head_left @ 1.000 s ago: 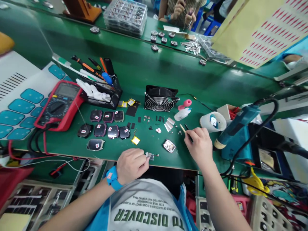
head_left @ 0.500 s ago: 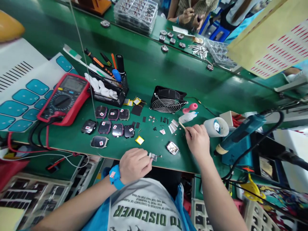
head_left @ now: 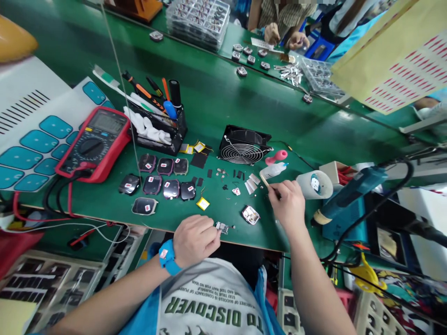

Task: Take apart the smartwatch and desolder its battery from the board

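Close to the table's front edge, my left hand has its fingers closed on a small circuit board, which pokes out past the fingertips. My right hand pinches a thin pale stick; its far end is beside a white squeeze bottle lying tilted. I cannot tell whether they touch. Between my hands lies an open watch case with its inside showing. A yellow battery with thin wires rests up and left of the board.
Several watch cases lie at left, near a red multimeter and a tool holder. A black fan stands ahead. At right are a white cup and a teal hand tool. A co-worker's hands are across the table.
My right hand and the stick have shifted very slightly, the stick now sitting closer to the bottle. My left hand stays put with the board. Across the table, the co-worker's hands have moved apart.
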